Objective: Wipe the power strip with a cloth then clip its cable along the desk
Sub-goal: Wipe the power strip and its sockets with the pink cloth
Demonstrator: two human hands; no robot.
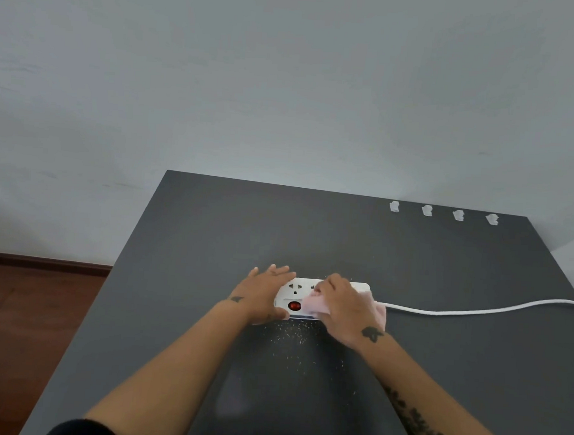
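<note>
A white power strip [296,290] with a red switch [294,305] lies mid-desk on the dark grey desk [404,359]. My left hand [264,293] grips its left end, fingers spread over the top and thumb on the near side. My right hand [344,308] presses a pale pink cloth [314,303] onto the strip's right half, hiding that part. The white cable [475,309] runs from the strip's right end off the desk's right edge.
Several white cable clips [394,206] stand in a row along the far right edge of the desk, by the wall. Pale crumbs or dust specks [292,335] are scattered on the desk just in front of the strip. Brown floor [20,318] lies to the left.
</note>
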